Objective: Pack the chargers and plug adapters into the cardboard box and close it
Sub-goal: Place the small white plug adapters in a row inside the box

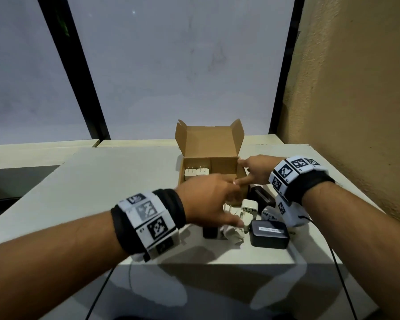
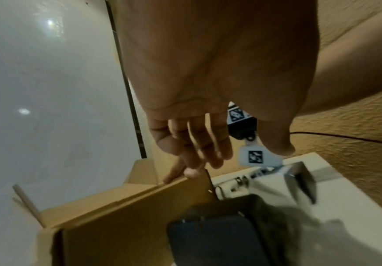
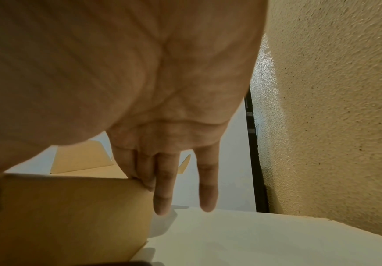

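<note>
The cardboard box (image 1: 217, 144) stands open on the table with its lid up. Two white chargers (image 1: 196, 173) sit prongs-up in its left compartment; the right compartment looks bare. My right hand (image 1: 248, 172) rests on the box's right wall (image 3: 71, 216), its fingers (image 3: 162, 194) straight against the corner. My left hand (image 1: 224, 202) hovers with spread, relaxed fingers (image 2: 199, 149) over the loose pile in front of the box and holds nothing. That pile includes a flat black charger (image 1: 269, 234), a white plug adapter (image 1: 248, 206), another black block (image 1: 262, 195) and a small black one (image 1: 210, 232).
The white table (image 1: 102, 181) ends close in front of me and abuts a textured tan wall (image 1: 356, 88) on the right. A grey panel with black frames stands behind the box. Cables hang from both wristbands below the table edge.
</note>
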Tool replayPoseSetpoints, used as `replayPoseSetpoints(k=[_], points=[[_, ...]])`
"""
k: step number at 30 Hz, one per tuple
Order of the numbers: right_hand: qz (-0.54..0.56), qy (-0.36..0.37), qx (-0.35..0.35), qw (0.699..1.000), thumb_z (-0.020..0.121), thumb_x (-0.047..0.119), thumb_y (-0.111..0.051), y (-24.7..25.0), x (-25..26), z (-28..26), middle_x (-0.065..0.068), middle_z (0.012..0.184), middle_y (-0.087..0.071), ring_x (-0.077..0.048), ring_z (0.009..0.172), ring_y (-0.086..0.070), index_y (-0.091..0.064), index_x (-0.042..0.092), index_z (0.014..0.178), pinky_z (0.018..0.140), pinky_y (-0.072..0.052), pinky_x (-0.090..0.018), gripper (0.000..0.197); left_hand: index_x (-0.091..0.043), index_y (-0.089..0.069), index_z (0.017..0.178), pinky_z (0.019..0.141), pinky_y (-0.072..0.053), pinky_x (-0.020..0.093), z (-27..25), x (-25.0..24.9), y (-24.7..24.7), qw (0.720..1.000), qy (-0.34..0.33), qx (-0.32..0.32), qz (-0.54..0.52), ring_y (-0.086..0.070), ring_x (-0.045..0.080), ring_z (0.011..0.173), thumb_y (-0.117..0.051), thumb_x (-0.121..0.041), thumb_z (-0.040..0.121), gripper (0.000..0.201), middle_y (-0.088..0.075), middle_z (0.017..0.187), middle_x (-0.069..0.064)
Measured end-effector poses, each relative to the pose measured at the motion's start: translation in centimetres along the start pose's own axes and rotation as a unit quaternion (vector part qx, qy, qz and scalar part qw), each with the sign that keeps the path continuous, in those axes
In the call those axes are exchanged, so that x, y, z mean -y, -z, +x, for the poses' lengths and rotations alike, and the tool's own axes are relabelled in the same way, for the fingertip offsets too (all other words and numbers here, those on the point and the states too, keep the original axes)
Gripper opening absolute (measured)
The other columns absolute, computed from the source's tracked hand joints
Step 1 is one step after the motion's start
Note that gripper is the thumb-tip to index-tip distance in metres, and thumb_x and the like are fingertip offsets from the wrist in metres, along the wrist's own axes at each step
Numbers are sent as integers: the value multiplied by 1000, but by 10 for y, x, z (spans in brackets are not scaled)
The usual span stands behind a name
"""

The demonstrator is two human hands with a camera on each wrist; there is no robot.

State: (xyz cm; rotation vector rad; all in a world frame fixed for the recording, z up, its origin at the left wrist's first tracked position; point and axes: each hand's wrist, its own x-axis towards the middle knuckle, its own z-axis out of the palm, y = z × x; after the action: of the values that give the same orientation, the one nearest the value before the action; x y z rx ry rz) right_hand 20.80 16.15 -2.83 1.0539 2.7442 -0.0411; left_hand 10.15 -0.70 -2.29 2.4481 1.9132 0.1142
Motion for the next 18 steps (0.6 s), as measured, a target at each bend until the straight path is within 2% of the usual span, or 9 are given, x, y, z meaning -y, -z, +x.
replayPoseSetpoints(k=[2, 5, 13, 16, 18], points=[[5, -9, 4, 1000, 82, 67, -53, 1, 3, -1, -13, 129, -61, -29, 118, -56, -45, 9, 139, 91, -42, -35, 81, -27, -58, 119, 84, -54, 35, -12, -6, -13, 999, 21, 5, 35, -57, 13, 100, -59, -72, 74, 64, -61, 117, -8], [20, -26, 10, 999, 80, 69, -53, 0, 4, -3, -12, 139, -55, -29, 126, -51, -38, 11, 146, 100, -40, -37, 89, -26, -51, 126, 88, -49, 35, -18, -11, -30, 996, 60, 16, 61, -52, 16, 106, -58, -73, 73, 71, -60, 120, -4], [33, -26, 11, 999, 78, 72, -51, -1, 3, -3, -12, 136, -57, -29, 122, -54, -36, 13, 146, 101, -43, -39, 92, -21, -54, 124, 86, -41, 35, -21, -18, -51, 993, 67, -23, 90, -47, 19, 106, -53, -66, 82, 61, -60, 121, -1], [35, -26, 11, 999, 79, 72, -50, -2, 2, -3, -13, 139, -54, -30, 125, -52, -33, 12, 148, 102, -42, -40, 93, -22, -56, 117, 79, -38, 32, -20, -20, -48, 995, 62, -31, 69, -46, 16, 99, -53, -66, 82, 56, -63, 113, -4], [35, -23, 10, 999, 80, 71, -51, -2, 1, -3, -13, 139, -54, -30, 125, -52, -34, 11, 148, 102, -42, -39, 92, -23, -56, 113, 77, -42, 31, -20, -20, -40, 997, 60, -47, 31, -48, 14, 94, -55, -63, 82, 51, -64, 107, -5]])
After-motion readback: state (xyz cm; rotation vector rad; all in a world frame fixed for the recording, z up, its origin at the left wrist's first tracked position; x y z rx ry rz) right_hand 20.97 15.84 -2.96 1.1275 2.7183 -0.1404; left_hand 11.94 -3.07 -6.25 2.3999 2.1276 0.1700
